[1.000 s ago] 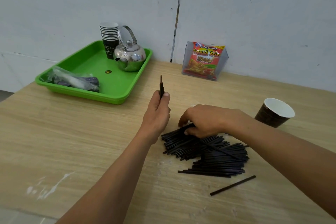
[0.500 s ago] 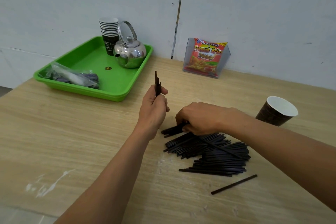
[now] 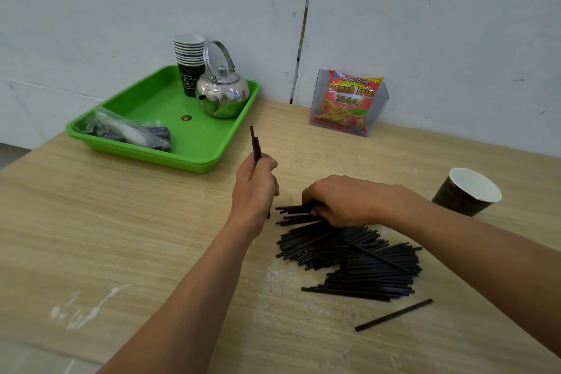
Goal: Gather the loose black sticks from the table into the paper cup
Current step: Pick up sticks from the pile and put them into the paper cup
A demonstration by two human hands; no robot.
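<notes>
A heap of black sticks (image 3: 361, 258) lies on the wooden table (image 3: 121, 237), right of centre. One stray stick (image 3: 393, 315) lies alone in front of the heap. My left hand (image 3: 255, 188) is closed around a few black sticks (image 3: 255, 144) held upright, their tips poking above my thumb. My right hand (image 3: 346, 200) rests on the heap's far edge, fingers curled over a few sticks (image 3: 293, 209) that stick out to the left. The dark paper cup (image 3: 467, 191), white inside, stands at the right, apart from both hands.
A green tray (image 3: 194, 158) at the back left carries a steel kettle (image 3: 223, 94), a stack of paper cups (image 3: 188, 64) and a plastic bag (image 3: 130, 132). A clear holder with a snack packet (image 3: 349, 103) stands against the wall. White smears (image 3: 88, 307) mark the near left tabletop.
My right hand has pulled a few sticks leftward off the heap's far edge. My left hand keeps its upright sticks and has barely shifted. The camera view tilted slightly.
</notes>
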